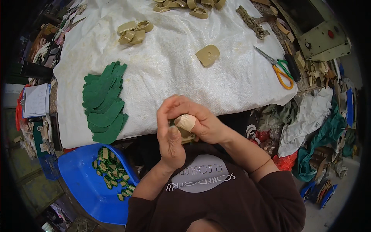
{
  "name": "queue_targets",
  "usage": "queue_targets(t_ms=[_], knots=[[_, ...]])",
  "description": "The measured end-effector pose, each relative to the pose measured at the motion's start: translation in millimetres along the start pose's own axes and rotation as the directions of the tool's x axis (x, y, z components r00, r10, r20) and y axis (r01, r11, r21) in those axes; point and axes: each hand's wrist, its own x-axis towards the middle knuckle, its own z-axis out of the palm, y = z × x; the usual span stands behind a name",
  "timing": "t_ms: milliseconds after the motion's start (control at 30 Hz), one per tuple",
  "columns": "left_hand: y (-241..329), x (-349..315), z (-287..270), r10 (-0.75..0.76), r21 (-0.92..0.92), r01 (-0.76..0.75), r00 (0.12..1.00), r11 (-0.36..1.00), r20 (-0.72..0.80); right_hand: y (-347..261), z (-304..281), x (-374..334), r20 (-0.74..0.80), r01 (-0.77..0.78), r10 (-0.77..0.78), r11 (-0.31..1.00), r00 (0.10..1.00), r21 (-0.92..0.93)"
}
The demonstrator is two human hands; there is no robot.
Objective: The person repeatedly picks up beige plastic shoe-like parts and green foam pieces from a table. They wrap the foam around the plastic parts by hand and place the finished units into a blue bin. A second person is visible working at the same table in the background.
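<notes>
Close to my body, at the table's near edge, both hands are cupped round a beige shoe heel (186, 136); only part of it shows between them. My left hand (168, 133) wraps it from the left, thumb upright. Over its top curls my right hand (206, 123), whose thumb wears a pale finger cover (186, 122). A single beige heel (208, 55) lies on the white sheet (162, 69) beyond my hands. To the left, notched green cover pieces (104, 102) are fanned out in an overlapping stack.
More beige heels (135, 31) lie in groups farther back. Scissors (280, 69) with orange and green handles rest at the right edge. A blue tub (83, 174) at lower left holds several glittery green-edged heels (112, 172). Crumpled plastic bags (305, 116) crowd the right side.
</notes>
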Motion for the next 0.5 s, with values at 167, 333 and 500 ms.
queue_targets(t_ms=[167,333,500], knots=[[11,8,2,-0.104,-0.124,0.091,0.99,0.988,-0.1,2,18,-15,-0.12,-0.064,0.087,0.98,0.989,0.187],[4,5,3,-0.078,-0.098,0.06,0.979,0.993,-0.188,4,18,-15,-0.114,0.02,-0.002,0.987,0.994,0.162],[-3,-3,-6,-0.121,0.042,0.124,0.991,0.991,-0.064,9,23,-13,-0.205,0.073,-0.082,0.996,0.975,-0.051]])
